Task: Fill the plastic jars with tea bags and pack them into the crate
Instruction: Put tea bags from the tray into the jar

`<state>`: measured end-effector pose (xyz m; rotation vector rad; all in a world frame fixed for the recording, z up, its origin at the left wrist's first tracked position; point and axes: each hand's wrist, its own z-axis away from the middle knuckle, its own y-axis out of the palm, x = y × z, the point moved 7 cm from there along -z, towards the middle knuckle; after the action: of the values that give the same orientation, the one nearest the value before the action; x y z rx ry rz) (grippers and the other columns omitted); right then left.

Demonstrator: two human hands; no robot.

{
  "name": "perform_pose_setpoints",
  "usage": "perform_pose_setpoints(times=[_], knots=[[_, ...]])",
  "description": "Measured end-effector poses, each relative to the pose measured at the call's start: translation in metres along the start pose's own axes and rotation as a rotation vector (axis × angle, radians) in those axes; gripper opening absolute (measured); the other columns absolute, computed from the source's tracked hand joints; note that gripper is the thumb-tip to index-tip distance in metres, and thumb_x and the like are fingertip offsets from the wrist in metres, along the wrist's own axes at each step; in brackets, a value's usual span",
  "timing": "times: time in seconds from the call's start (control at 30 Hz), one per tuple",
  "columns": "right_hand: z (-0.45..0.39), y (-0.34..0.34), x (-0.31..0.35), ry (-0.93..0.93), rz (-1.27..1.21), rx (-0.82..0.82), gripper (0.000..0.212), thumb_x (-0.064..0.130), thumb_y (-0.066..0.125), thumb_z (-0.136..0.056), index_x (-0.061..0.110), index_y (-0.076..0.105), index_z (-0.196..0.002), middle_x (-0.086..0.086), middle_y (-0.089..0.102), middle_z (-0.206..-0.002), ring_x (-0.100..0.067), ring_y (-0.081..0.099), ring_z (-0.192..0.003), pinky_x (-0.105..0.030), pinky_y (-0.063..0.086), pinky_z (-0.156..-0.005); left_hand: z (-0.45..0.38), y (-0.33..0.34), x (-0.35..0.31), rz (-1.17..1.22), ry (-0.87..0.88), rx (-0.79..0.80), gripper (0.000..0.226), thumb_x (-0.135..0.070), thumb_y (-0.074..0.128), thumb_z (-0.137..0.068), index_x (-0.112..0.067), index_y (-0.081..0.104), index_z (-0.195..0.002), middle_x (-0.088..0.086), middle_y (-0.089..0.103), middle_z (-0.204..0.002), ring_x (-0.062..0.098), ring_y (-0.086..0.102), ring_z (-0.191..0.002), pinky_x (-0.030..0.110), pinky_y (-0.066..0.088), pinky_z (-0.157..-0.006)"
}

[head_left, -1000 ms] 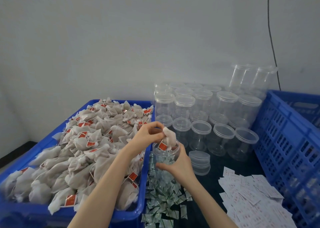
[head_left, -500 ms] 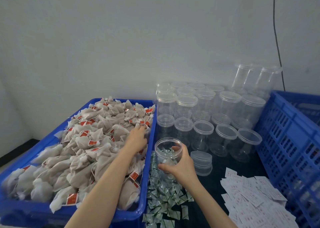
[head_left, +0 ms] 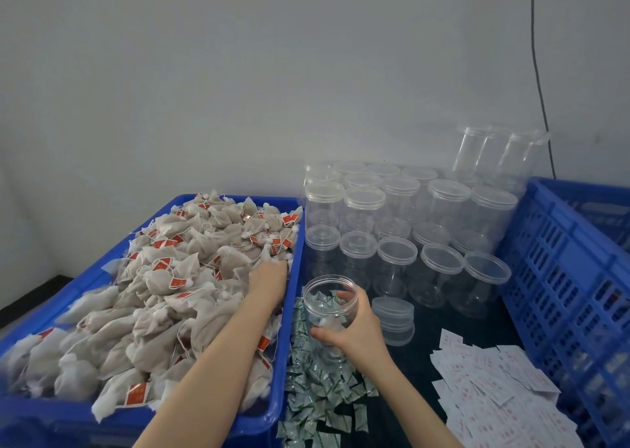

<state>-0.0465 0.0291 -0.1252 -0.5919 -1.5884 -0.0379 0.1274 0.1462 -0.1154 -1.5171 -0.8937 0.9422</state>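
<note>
open jar (head_left: 330, 306): gripped round its wall by right hand (head_left: 354, 328), steadied for filling; left hand (head_left: 267, 279) beside it reaches into tea bags (head_left: 177, 277), finger closure unclear.

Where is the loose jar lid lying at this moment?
In the head view the loose lid lies on the dark table right of centre, just right of the right hand gripping the open jar.

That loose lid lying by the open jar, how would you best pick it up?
Take the loose lid by its rim, coming from above with fingers on opposite edges. It lies flat on the dark table, round and shallow, so its sides give little to hold. Its near and right sides look free; the right hand holding the open jar sits close on its left.
</note>
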Motion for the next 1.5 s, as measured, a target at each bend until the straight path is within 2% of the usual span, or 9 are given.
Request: perform_pose_setpoints(times=[0.27, 0.43, 0.57, 0.73, 0.9, 1.03, 1.27, 1.37, 1.5], knots=[[-0.003, -0.003, -0.007, 0.014, -0.024, -0.005, 0.094, 0.03, 0.093, -0.059, 0.032, 0.039, -0.135, 0.015, 0.052, -0.126, -0.007, 0.053, -0.116, -0.022, 0.041, -0.093, 0.024, -0.06, 0.004, 0.439, 0.006, -0.51, 0.027, -0.02, 0.06, -0.092, -0.015, 0.062, -0.118, 0.005, 0.054, -0.122, 0.018, 0.053, -0.109, 0.024, 0.045, -0.087], [-0.009, 0.0, -0.006, 0.015, -0.021, 0.001, 0.092, 0.033, 0.093, -0.056, 0.038, 0.037, -0.129, 0.02, 0.051, -0.121, 0.003, 0.052, -0.109, -0.009, 0.039, -0.079, 0.043, -0.074, -0.034, 1.157, 0.321, -0.2, 0.024, -0.011, 0.064, -0.088, -0.034, 0.063, -0.096, -0.015, 0.068, -0.09, 0.003, 0.063, -0.087, 0.014, 0.05, -0.073], [-0.014, -0.001, -0.005, 0.026, -0.051, -0.018, 0.088, 0.028, 0.091, -0.056, 0.041, 0.038, -0.125, 0.017, 0.057, -0.116, 0.004, 0.057, -0.101, -0.008, 0.046, -0.068, 0.051, -0.058, -0.063, 1.208, 0.445, 0.118, 0.04, -0.006, 0.073, -0.079, -0.031, 0.059, -0.106, -0.007, 0.073, -0.094, 0.01, 0.068, -0.083, 0.023, 0.055, -0.073], [-0.014, -0.008, -0.011, 0.042, -0.107, -0.059, 0.086, 0.023, 0.093, -0.057, 0.032, 0.043, -0.127, 0.013, 0.06, -0.115, 0.003, 0.06, -0.099, -0.013, 0.047, -0.074, 0.048, -0.062, -0.054, 1.207, 0.448, 0.136, 0.034, -0.005, 0.069, -0.083, -0.029, 0.06, -0.106, -0.012, 0.073, -0.098, 0.005, 0.067, -0.094, 0.018, 0.053, -0.078], [-0.01, -0.013, -0.014, 0.044, -0.1, -0.057, 0.085, 0.023, 0.094, -0.058, 0.033, 0.042, -0.124, 0.016, 0.059, -0.113, 0.001, 0.059, -0.103, -0.014, 0.046, -0.079, 0.045, -0.069, -0.016, 0.759, 0.167, -0.106, 0.015, -0.014, 0.058, -0.092, -0.027, 0.064, -0.098, -0.011, 0.069, -0.097, 0.002, 0.064, -0.088, 0.025, 0.053, -0.086], [-0.007, -0.013, -0.013, 0.036, -0.087, -0.024, 0.084, 0.021, 0.093, -0.06, 0.035, 0.04, -0.124, 0.015, 0.057, -0.117, -0.003, 0.058, -0.106, -0.015, 0.047, -0.08, 0.063, -0.035, 0.001, -0.038, 0.079, 0.225, 0.021, -0.02, 0.048, -0.096, -0.013, 0.063, -0.109, 0.005, 0.061, -0.11, 0.016, 0.059, -0.085, 0.031, 0.05, -0.075], [0.001, -0.007, -0.008, -0.008, -0.06, 0.019, 0.087, 0.022, 0.094, -0.059, 0.032, 0.043, -0.128, 0.02, 0.054, -0.121, 0.011, 0.056, -0.102, -0.004, 0.046, -0.076, 0.082, -0.03, -0.004, -0.073, 0.158, 0.264, 0.028, -0.012, 0.048, -0.094, -0.015, 0.067, -0.114, -0.001, 0.064, -0.104, 0.018, 0.064, -0.093, 0.031, 0.054, -0.082], [0.002, -0.007, -0.008, -0.008, -0.067, 0.032, 0.087, 0.021, 0.094, -0.057, 0.032, 0.044, -0.127, 0.019, 0.056, -0.121, 0.016, 0.055, -0.101, -0.005, 0.047, -0.077, 0.087, -0.038, 0.0, -0.097, 0.202, 0.258, 0.029, -0.02, 0.056, -0.091, -0.026, 0.067, -0.118, -0.005, 0.066, -0.111, 0.014, 0.063, -0.095, 0.024, 0.049, -0.075], [0.001, -0.007, -0.007, -0.012, -0.057, 0.033, 0.089, 0.023, 0.095, -0.056, 0.032, 0.044, -0.129, 0.02, 0.056, -0.121, 0.012, 0.056, -0.104, -0.009, 0.048, -0.081, 0.092, -0.042, -0.005, -0.186, 0.264, 0.278, 0.024, -0.028, 0.062, -0.083, -0.023, 0.067, -0.105, -0.006, 0.062, -0.088, 0.015, 0.059, -0.082, 0.025, 0.046, -0.064]])
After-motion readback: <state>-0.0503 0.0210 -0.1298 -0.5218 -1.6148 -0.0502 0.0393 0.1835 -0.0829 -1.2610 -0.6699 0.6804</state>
